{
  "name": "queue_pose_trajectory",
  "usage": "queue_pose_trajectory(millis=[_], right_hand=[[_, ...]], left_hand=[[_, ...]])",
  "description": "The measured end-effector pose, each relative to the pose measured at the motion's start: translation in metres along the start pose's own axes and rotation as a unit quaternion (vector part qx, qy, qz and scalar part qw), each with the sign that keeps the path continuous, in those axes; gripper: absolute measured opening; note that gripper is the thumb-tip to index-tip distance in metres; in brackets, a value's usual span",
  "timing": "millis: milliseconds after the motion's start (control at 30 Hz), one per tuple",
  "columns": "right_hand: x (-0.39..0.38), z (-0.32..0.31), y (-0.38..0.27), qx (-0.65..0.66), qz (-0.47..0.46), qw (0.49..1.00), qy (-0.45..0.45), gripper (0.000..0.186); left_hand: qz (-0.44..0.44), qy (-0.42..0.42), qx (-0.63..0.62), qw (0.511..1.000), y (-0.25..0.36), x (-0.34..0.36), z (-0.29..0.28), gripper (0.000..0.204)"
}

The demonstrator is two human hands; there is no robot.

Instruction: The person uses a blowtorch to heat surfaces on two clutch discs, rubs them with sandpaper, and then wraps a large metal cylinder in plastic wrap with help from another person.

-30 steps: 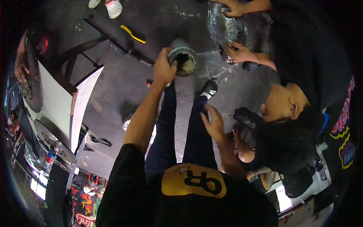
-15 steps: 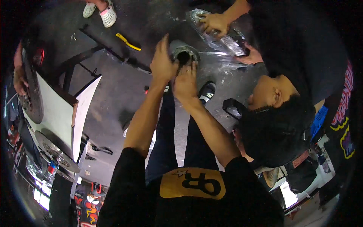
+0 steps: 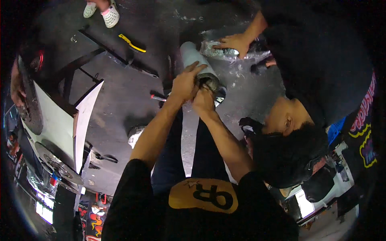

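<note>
A grey cylindrical tube (image 3: 194,55) slants toward me above the floor, its near end open with a dark, fibrous-looking lining (image 3: 210,81). Around that end's left side, my left hand (image 3: 185,82) grips the tube, fingers laid across its top. My right hand (image 3: 204,100) is closed at the open end, its fingertips hidden at the lining; what they pinch cannot be made out. Just beyond, on the right, a co-worker's hand (image 3: 237,43) presses on a shiny clear plastic wrapping (image 3: 219,50) on the floor.
A co-worker (image 3: 317,52) leans in close on the right. On the floor to the left lie a yellow-handled tool (image 3: 132,43), a black metal frame (image 3: 82,62) and a red-tipped tool (image 3: 158,97). A white panel (image 3: 56,116) with discs stands at far left. Another person's white shoes (image 3: 110,17) show at the top.
The tube has tilted so its long side shows, and its open end has come nearer to me. Both hands moved with it; my right fingers now reach into the opening. The co-worker's hand lowered the plastic wrapping.
</note>
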State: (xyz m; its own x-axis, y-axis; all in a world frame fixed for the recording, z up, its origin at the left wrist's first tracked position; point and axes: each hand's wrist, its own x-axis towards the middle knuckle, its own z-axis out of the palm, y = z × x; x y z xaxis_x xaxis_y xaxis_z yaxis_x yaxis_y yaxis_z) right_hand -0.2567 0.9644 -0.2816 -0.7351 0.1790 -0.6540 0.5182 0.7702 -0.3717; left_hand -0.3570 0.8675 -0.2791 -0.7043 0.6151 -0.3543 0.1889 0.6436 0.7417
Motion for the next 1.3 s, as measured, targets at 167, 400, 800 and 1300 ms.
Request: queue_pose_trajectory(millis=[167,400,800,1300], right_hand=[[-0.01,-0.015,0.038,-0.151,-0.103,0.978,-0.104,0.023],[0.007,-0.048,0.058,-0.232,-0.261,0.936,-0.035,0.026],[-0.011,0.101,0.096,-0.118,-0.174,0.972,0.106,0.029],[0.035,0.115,-0.009,0.504,-0.02,0.836,0.217,0.044]], left_hand=[[-0.217,0.041,-0.083,0.972,0.03,-0.035,0.026,0.069],[-0.063,-0.022,-0.024,0.997,0.014,0.022,0.031,0.075],[-0.043,0.147,0.05,0.987,0.021,-0.022,0.018,0.07],[-0.032,0.111,0.018,0.993,-0.032,0.006,-0.01,0.06]])
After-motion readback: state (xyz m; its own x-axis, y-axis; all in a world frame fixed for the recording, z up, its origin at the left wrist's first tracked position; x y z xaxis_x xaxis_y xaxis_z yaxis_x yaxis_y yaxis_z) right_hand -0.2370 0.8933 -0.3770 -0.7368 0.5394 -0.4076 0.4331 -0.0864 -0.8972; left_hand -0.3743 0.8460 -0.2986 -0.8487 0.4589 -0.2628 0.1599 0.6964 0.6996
